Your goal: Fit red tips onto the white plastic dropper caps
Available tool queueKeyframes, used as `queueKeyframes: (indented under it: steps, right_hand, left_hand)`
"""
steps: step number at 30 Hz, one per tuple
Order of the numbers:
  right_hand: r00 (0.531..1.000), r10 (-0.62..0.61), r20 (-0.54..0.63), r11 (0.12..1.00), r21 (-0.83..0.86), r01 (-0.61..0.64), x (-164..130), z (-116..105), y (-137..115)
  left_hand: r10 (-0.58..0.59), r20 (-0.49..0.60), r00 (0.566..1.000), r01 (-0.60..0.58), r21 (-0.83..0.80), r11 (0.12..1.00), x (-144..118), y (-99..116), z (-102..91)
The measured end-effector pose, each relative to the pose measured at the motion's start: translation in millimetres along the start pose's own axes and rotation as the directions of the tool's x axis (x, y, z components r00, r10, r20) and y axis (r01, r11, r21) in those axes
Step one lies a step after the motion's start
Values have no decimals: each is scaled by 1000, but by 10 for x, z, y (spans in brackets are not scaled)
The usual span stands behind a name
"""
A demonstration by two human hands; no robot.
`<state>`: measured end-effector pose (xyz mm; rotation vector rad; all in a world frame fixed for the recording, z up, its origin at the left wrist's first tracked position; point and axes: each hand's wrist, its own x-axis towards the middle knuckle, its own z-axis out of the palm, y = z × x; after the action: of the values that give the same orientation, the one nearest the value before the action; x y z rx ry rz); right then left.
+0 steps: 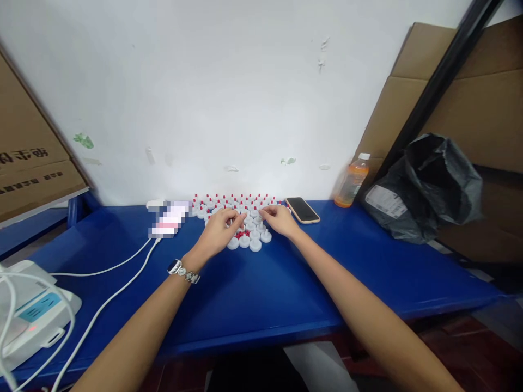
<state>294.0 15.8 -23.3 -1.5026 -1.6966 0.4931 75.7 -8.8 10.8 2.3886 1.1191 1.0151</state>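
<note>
Many white round caps with pointed nozzles (255,245) stand close together on the blue table. Those toward the wall carry small red tips (242,196), while the nearer ones show bare white nozzles. Some loose red tips (240,235) lie among the front caps. My left hand (220,228) is over the left side of the group, its thumb and fingers pinched; what they hold is hidden. On the other side, my right hand (280,219) pinches at the right part of the group, and anything in its fingertips is too small to make out.
Right of the caps lies a phone (303,210); left, a blurred-out device (168,220) with a white cable (122,291). An orange drink bottle (352,181) and grey plastic bag (412,190) stand at right. A white power strip (38,310) sits front left, below a cardboard box (32,141).
</note>
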Motion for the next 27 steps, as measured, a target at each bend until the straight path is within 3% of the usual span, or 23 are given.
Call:
queueKeyframes:
  steps: [4, 8, 13, 16, 20, 24, 27]
  right_hand:
    - [987, 69, -143, 988, -125, -87, -99, -234, 138]
    - [944, 164, -286, 932, -268, -243, -89, -450, 262]
    - [947, 208, -244, 867, -403, -294, 107, -522, 355]
    - [952, 192, -237, 871, -405, -277, 137, -521, 363]
    - [965, 70, -251, 922, -352, -159, -37, -549, 250]
    - [948, -178, -264, 942, -323, 88, -294, -531, 0]
    - [937, -297, -185, 951, -149, 272, -407, -416, -204]
  left_hand:
    - [43, -3, 999, -43, 26, 999, 162, 61, 76]
    - [114, 50, 992, -117, 69, 991, 413, 85, 300]
    - [137, 74, 988, -141, 59, 988, 657, 206, 590]
    - [146, 68, 987, -151, 73, 986, 694, 278, 670]
    - [132, 35, 991, -135, 90, 987, 628, 288, 652]
    - [134, -33, 990, -132, 69, 989, 481, 264, 541]
    - [155, -59, 986, -152, 57, 987, 353, 247, 409]
